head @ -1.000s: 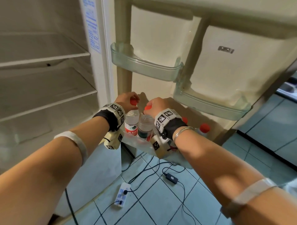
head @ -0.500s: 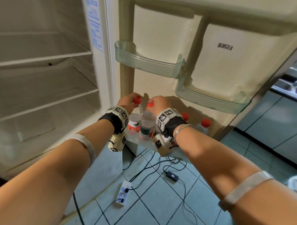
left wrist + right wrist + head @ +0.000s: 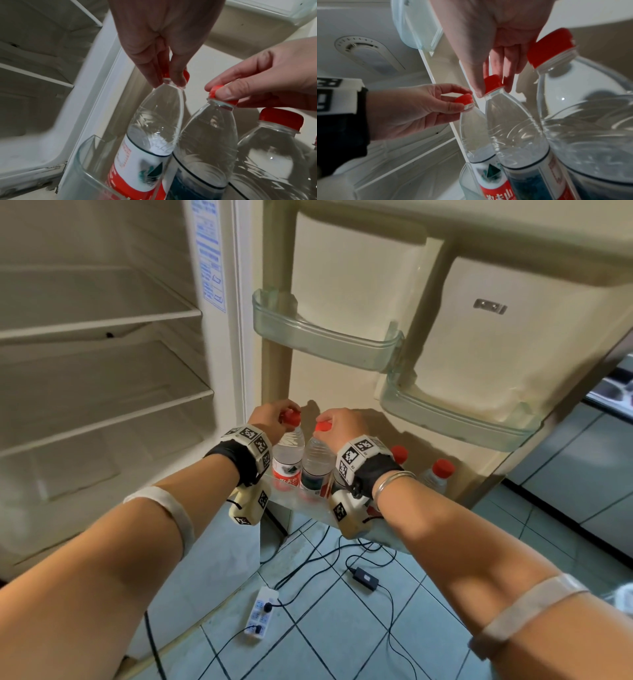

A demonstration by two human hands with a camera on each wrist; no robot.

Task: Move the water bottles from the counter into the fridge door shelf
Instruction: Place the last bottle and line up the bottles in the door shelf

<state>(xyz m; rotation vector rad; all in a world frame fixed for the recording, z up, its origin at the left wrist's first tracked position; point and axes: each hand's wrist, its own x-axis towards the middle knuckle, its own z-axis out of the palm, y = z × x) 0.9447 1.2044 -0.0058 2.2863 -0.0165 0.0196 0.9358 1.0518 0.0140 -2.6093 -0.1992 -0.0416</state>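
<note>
Two clear water bottles with red caps stand side by side at the left end of the bottom door shelf point(image 3: 294, 503). My left hand point(image 3: 287, 416) pinches the cap of the left bottle point(image 3: 289, 453), which has a red and white label. My right hand point(image 3: 323, 425) pinches the cap of the right bottle point(image 3: 317, 460). The left wrist view shows my left hand point(image 3: 169, 82) on the cap above the bottle point(image 3: 154, 128). In the right wrist view, my right hand point(image 3: 493, 89) holds the red cap point(image 3: 493, 82). Two more capped bottles point(image 3: 440, 472) stand further right.
The shelf's clear front wall point(image 3: 82, 155) curves round the left bottle. Two upper door bins point(image 3: 325, 344) hang above with nothing in them. The fridge compartment shelves point(image 3: 102, 412) lie to the left. A power strip point(image 3: 262, 614) and cables lie on the tiled floor below.
Both hands keep pinching the two caps and the bottles stay in the bottom door shelf. Only the head view has shifted a little.
</note>
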